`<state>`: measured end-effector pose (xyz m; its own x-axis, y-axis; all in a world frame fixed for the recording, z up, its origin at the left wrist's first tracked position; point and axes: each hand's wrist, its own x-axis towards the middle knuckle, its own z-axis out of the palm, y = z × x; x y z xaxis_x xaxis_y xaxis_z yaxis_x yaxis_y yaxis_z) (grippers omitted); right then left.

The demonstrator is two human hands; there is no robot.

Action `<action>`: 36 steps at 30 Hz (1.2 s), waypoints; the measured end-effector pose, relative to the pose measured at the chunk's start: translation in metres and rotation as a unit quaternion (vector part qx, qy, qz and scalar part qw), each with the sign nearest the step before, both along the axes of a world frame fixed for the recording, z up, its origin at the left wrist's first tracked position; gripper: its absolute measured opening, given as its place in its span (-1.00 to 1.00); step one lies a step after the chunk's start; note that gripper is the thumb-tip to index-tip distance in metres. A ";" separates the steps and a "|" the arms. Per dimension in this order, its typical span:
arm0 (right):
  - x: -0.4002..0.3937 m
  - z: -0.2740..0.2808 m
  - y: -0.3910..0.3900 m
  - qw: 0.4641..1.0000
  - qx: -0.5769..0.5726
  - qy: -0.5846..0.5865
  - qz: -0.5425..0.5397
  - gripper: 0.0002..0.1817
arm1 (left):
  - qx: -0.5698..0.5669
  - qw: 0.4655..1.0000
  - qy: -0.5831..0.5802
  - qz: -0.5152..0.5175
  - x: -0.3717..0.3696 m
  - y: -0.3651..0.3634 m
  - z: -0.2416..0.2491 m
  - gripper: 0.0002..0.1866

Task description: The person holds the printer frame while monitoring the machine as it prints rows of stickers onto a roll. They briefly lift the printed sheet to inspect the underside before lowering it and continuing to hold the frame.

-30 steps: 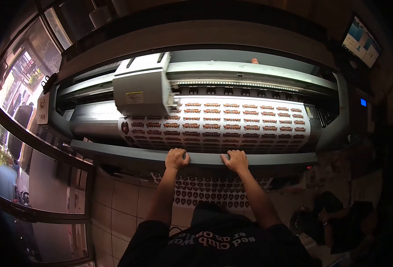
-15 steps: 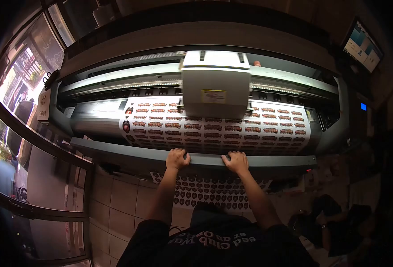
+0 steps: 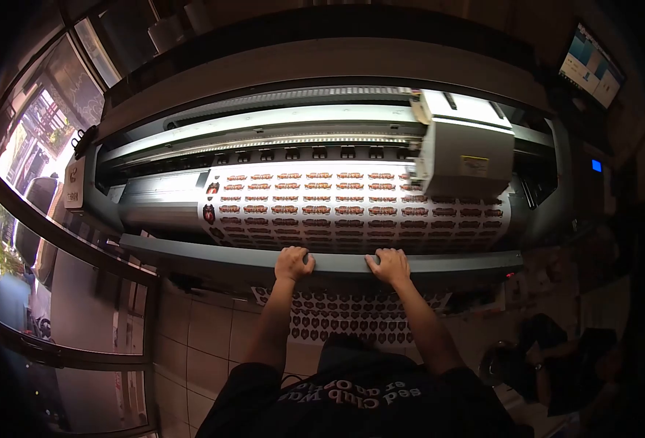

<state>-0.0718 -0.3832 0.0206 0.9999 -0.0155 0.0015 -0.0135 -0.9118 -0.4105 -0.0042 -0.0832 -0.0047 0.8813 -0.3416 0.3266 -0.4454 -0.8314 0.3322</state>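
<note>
A wide-format printer stands before me, its front bar (image 3: pixel 341 263) running across at hand height. My left hand (image 3: pixel 293 264) lies over this bar left of its middle, fingers curled over the far edge and thumb pointing inward. A short way to the right, my right hand (image 3: pixel 390 266) grips the same bar in a similar way. Fingertips of both hands are partly hidden. Beyond the bar, a white printed sheet (image 3: pixel 315 208) carries rows of small reddish-brown designs. The white print carriage (image 3: pixel 468 150) is over the sheet's right part.
Below the bar, another length of printed sheet (image 3: pixel 330 328) hangs near the tiled floor (image 3: pixel 205 328). A monitor (image 3: pixel 591 67) glows at upper right, above a small blue display (image 3: pixel 596 166). Glass doors (image 3: pixel 81 292) line the left. Another person (image 3: pixel 567 369) sits at lower right.
The print carriage has travelled right from the middle of the printer, uncovering more printed rows. Both hands keep their hold on the bar; the view has shifted slightly.
</note>
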 end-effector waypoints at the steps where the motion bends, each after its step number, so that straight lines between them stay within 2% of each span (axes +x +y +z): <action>1: 0.000 0.000 0.000 1.000 0.001 -0.001 0.000 -0.46 | 0.001 1.000 -0.001 0.000 0.000 0.000 0.000 -0.71; 36: 0.001 -0.001 0.000 1.000 -0.008 -0.019 0.000 -0.45 | -0.012 1.000 -0.002 -0.008 0.000 -0.001 0.003 -0.73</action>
